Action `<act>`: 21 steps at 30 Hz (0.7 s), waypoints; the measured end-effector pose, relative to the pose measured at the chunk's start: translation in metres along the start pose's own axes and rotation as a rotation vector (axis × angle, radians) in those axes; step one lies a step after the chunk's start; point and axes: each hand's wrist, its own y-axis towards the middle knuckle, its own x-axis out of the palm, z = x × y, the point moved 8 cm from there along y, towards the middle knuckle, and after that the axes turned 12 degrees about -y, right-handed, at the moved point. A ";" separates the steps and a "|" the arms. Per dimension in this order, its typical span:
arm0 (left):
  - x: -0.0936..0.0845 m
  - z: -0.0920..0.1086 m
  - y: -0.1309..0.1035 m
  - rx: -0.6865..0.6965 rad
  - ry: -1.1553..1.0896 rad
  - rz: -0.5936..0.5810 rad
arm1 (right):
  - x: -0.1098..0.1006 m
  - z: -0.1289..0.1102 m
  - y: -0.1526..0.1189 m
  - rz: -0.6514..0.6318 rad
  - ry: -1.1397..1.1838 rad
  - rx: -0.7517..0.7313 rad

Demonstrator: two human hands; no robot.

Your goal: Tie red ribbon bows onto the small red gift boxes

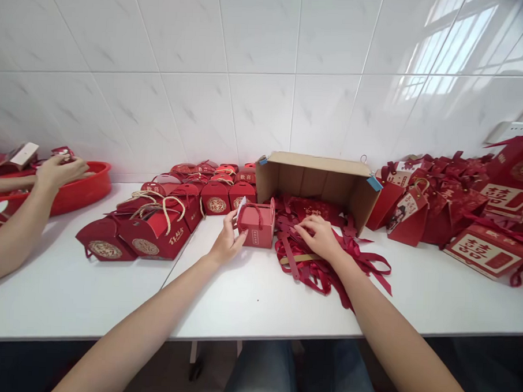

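The left hand (228, 239) pinches a red box (261, 233) at twelve o'clock; the right hand (323, 236), half-curled, sorts ribbons (322, 285) at one, hold unclear. Separating one calls for a fine pinch.

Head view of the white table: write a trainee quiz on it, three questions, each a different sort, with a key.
1. Multiple choice. What is in the left hand?
A) a roll of tape
B) a small red box
C) a pair of scissors
2. True or false: the right hand is at the tangle of red ribbons, in front of the open cardboard box.
3. Fill in: the basin beside the other person's hand is ______ in colour.

Key: 1 B; 2 true; 3 red
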 end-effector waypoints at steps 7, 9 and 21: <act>-0.022 0.024 0.006 0.088 0.116 0.177 | 0.004 -0.028 -0.008 -0.165 0.067 -0.145; -0.025 0.033 0.007 0.090 0.149 0.185 | 0.003 -0.027 -0.008 -0.199 0.079 -0.145; -0.029 0.034 0.002 0.126 0.103 0.277 | 0.005 -0.023 -0.006 -0.259 0.078 -0.145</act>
